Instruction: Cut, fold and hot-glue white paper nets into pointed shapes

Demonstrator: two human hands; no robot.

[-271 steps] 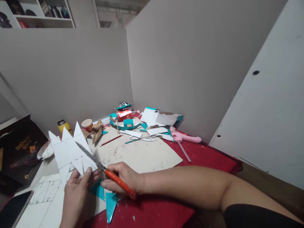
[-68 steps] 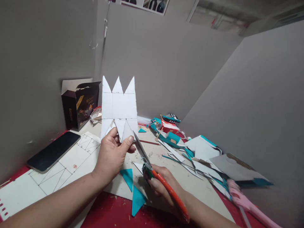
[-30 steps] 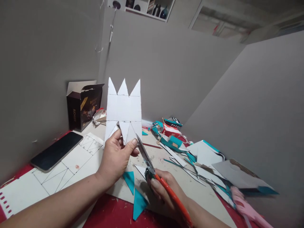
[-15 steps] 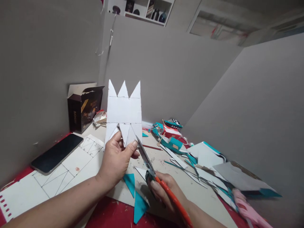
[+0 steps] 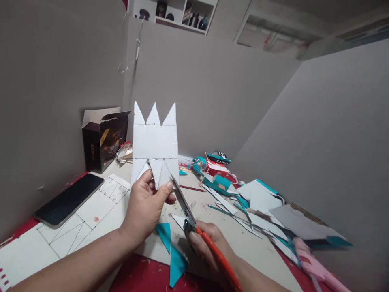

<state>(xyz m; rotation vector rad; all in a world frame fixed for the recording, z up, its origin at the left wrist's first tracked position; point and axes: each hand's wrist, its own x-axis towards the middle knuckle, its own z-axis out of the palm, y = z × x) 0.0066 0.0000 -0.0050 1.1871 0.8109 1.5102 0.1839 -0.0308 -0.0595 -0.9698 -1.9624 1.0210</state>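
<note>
Upright in front of me is a white cardboard piece (image 5: 154, 141), its top edge cut into three points. Pencil lines cross it, and slits run into its lower part. My left hand (image 5: 148, 200) pinches the lower part between thumb and fingers. In my right hand (image 5: 209, 243) are orange-handled scissors (image 5: 217, 253). Their blades lie at the lower right of the cardboard, close to my left thumb; how far they are apart is hard to make out. Beneath my hands lie teal triangular offcuts (image 5: 178, 265).
At left, a phone (image 5: 69, 199) rests on a paper with drawn lines (image 5: 88, 219), near a dark open box (image 5: 105, 142). White and teal cardboard scraps (image 5: 261, 219), a pink glue gun (image 5: 310, 261) and a teal-and-red cardboard model (image 5: 215, 172) occupy the right. A pencil (image 5: 192, 188) lies mid-table.
The whole view has shifted slightly, so things appear a little further left. Both hands keep their hold on the cardboard and scissors, with the blades at nearly the same spot.
</note>
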